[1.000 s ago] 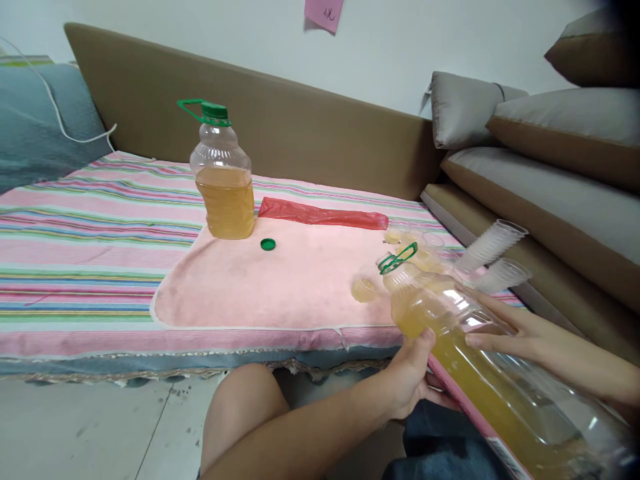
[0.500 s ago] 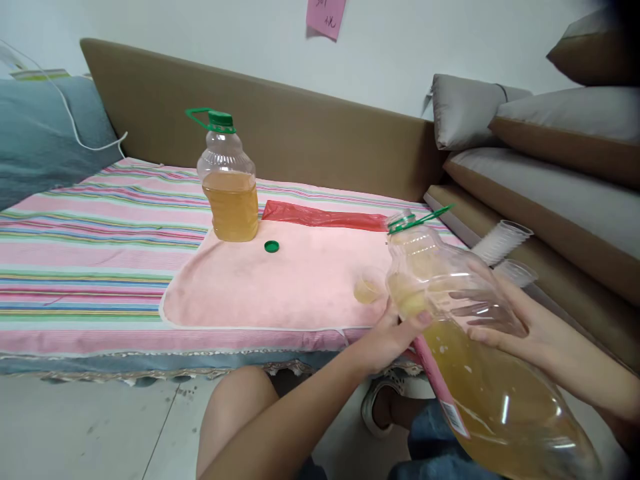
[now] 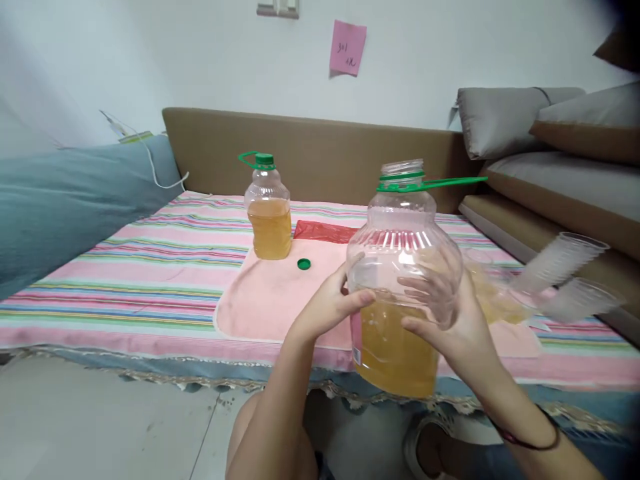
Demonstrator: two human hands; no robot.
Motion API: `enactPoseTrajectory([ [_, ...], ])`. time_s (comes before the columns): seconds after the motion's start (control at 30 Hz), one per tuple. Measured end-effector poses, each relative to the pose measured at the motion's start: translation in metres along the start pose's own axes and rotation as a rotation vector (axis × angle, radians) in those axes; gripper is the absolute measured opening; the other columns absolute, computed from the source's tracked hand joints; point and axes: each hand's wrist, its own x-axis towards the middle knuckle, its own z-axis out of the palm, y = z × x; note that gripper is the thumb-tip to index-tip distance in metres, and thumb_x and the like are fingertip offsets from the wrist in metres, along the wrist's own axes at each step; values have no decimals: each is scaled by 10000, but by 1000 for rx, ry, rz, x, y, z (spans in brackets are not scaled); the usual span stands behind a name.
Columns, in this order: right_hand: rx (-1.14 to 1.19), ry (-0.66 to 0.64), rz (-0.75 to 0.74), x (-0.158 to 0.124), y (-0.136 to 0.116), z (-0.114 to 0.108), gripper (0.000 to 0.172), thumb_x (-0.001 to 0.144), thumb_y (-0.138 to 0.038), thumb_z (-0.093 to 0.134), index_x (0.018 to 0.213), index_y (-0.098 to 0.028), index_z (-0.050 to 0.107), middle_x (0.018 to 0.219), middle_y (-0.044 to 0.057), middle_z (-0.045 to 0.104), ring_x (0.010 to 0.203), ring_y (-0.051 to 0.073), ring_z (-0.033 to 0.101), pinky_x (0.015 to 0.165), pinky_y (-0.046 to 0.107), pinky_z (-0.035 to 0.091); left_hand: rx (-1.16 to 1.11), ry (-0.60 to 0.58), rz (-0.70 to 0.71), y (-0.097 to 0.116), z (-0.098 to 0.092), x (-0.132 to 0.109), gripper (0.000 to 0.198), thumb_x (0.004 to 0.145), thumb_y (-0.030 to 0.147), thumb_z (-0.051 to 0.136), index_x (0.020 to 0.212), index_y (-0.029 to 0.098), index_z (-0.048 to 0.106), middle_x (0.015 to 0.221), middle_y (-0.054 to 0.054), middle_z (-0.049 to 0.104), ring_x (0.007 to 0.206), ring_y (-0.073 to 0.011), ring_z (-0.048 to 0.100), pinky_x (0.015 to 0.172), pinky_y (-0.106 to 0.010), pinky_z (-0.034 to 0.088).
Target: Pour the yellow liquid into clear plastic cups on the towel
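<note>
Between both hands I hold a large clear plastic bottle, nearly upright and about half full of yellowish liquid. Its mouth is uncapped, and a green carrying handle sticks out to the right from the neck. My left hand grips the bottle's left side, thumb across the front. Round the right side wraps my right hand, its fingers showing through the clear plastic. A loose green cap lies on the pink cloth. Beyond the cloth's left part stands a second, capped bottle with similar liquid.
A red plastic bag lies behind the cap. To the right are clear cups with yellowish liquid, partly hidden, and stacked empty plastic cups. Grey-brown cushions are piled at the right; a brown backrest runs behind.
The held bottle has gone from strongly tilted to nearly upright, both hands still on it. My view has shifted, and the filled cups right of the bottle now show.
</note>
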Motion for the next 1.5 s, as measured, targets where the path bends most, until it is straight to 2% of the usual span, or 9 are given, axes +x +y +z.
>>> enactPoseTrajectory([
  [0.13,180,-33,-100,21,20,56,1136,618,-567,841,1522,-373,180,1383,109,509,1215,310,578,1027,545,484,66,200,42,8,-39,-10,666,591,608,802,1063,149,704,1059,-133,727,1107,-358,619,865,-381,518],
  [0.4,434,-41,-192,59,41,161,1173,581,-600,852,1516,-353,189,1348,132,514,1195,325,582,1031,583,466,230,571,135,9,-104,-28,670,731,642,688,1207,178,608,1293,-134,636,1165,-281,608,959,-349,491],
  [0.6,487,-89,-253,80,55,211,1143,608,-637,816,1515,-391,165,1363,109,520,1237,324,562,1046,580,464,340,860,59,14,-126,-40,583,848,683,502,1167,209,621,1308,-107,623,1235,-261,570,1026,-373,447],
  [0.73,510,-120,-266,90,63,231,1179,583,-646,825,1518,-357,168,1417,126,492,1323,347,493,1082,588,426,210,1032,-37,15,-130,-43,585,871,686,456,1149,205,640,1314,-121,621,1152,-277,632,998,-427,472],
  [0.9,534,-149,-258,98,70,244,1210,555,-636,847,1512,-309,182,1446,156,458,1363,363,448,1096,605,400,145,1086,-56,11,-133,-43,552,885,653,460,1103,183,651,1262,-133,647,1125,-265,647,968,-408,498],
  [1.1,513,-218,-217,99,74,241,1255,559,-630,847,1530,-293,128,1515,168,386,1396,343,417,1136,575,358,179,1075,-62,8,-133,-41,529,879,629,490,1109,179,645,1247,-126,648,1124,-262,638,976,-411,482],
  [1.23,465,-243,-180,97,69,232,1270,565,-571,871,1544,-313,105,1599,145,288,1483,323,268,1192,574,245,189,1089,-67,10,-129,-38,491,892,595,473,1114,182,618,1280,-113,621,1150,-264,616,998,-426,452],
  [1.37,433,-305,-142,96,58,216,1317,567,-527,884,1558,-315,43,1635,158,203,1513,311,179,1199,575,202,262,1215,63,9,-128,-35,353,880,504,519,1010,194,629,1172,-77,648,1128,-250,614,975,-418,455],
  [1.5,403,-256,-125,97,43,172,1160,665,-539,822,1551,-318,105,1627,167,232,1501,297,228,1184,571,228,400,1348,377,6,-121,-32,256,877,424,566,971,193,627,1055,-59,657,1053,-212,620,946,-399,464],
])
